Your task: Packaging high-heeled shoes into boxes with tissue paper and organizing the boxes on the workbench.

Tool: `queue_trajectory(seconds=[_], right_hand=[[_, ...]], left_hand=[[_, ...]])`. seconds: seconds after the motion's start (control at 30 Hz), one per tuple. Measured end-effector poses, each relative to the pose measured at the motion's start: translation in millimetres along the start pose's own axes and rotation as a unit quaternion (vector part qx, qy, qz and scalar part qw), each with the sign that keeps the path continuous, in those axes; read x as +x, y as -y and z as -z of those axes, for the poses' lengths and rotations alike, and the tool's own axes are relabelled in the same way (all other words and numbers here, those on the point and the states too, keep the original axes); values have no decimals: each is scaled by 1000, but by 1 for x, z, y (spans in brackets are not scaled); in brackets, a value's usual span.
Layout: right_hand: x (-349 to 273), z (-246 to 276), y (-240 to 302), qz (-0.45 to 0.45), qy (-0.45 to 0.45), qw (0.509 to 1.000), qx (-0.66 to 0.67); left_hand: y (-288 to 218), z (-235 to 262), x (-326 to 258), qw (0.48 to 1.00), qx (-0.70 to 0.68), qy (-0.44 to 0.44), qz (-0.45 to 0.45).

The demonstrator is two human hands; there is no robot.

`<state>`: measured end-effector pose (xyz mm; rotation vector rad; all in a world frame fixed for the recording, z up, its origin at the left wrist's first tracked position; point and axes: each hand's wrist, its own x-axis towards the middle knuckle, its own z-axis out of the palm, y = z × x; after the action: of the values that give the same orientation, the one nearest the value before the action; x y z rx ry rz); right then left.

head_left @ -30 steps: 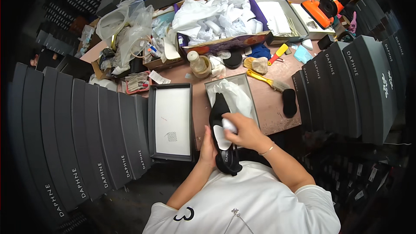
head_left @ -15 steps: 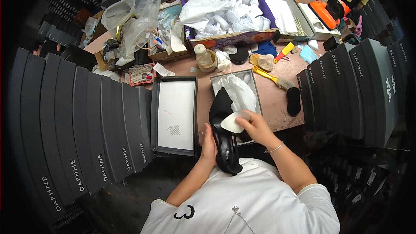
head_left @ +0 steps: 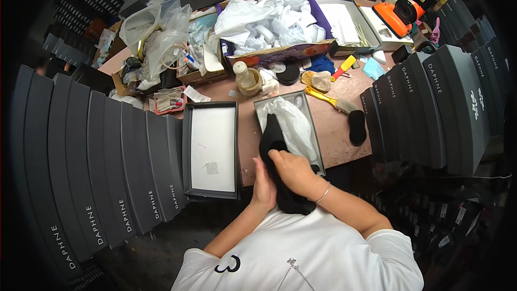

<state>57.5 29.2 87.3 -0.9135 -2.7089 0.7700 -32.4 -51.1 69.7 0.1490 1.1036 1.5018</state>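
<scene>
Left hand: the black shoe (head_left: 271,133) is gripped by the left hand (head_left: 264,184) along its left side; part of the fingers is hidden by the shoe.
Right hand: the right hand (head_left: 293,172) is placed over the shoe's opening, fingers bent down; whether anything is gripped in it cannot be told.
Shoe: held between both hands, its pointed toe directed away beyond the fingers, its rear end located on the near side of the right hand, by the white shirt (head_left: 301,248).
Shoe box: the open box (head_left: 312,124), lined with white tissue paper (head_left: 295,132), is seen just ahead of the right hand.
Lid: the white-lined lid (head_left: 214,140) is laid to the left of the left hand.
Brush: the yellow-handled brush (head_left: 321,96) is seen ahead and to the right of the right hand; a black oval pad (head_left: 357,127) is placed nearer, to that hand's right.
Bottle: a clear bottle (head_left: 244,75) is stood well ahead of the left hand.
Stacks: dark grey boxes (head_left: 102,167) are lined up far left of the left hand.
</scene>
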Motion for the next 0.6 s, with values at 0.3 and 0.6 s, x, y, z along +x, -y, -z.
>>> queue_trajectory(seconds=[0.3,0.6], right_hand=[[1,-6,-35,94,-101,990,5],[34,43,-59,46,-8,986,160]], left_hand=[[19,6,4,999,-37,-3,26],[1,32,12,981,-151,2,120]])
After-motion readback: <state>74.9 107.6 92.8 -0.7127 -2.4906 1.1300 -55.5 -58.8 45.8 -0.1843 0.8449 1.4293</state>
